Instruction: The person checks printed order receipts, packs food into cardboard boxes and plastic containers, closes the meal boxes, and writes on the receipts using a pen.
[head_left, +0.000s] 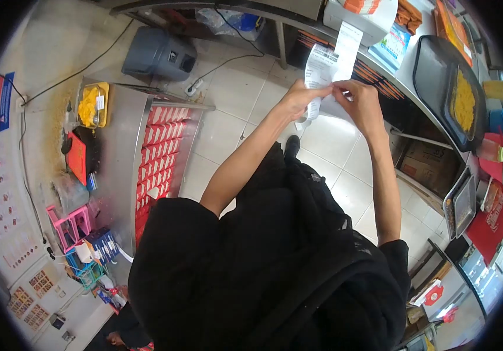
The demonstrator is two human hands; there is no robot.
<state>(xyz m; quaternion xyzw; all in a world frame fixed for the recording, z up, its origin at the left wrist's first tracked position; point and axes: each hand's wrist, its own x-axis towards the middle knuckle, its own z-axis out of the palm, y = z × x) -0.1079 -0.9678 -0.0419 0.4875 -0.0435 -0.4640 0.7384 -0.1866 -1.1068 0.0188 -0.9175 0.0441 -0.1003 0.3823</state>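
My left hand (299, 99) is closed on a long printed receipt (320, 63). Its upper end curls above my thumb, and its lower end hangs below the fingers. Close beside it, my right hand (359, 100) pinches the paper's edge, with the fingertips of both hands almost meeting. A second white strip of paper (350, 42) runs down from a white printer (365, 22) on the counter and overlaps the receipt. Whether the two strips are joined is hidden at my fingers.
On the right counter lies a black tray (436, 76) with yellow shredded food (464, 102). A metal cabinet with red-and-white boxes (161, 146) stands to the left. Behind it are a grey bin (161, 52) and a cable across the tiled floor (228, 117). Another person (124, 333) is at bottom left.
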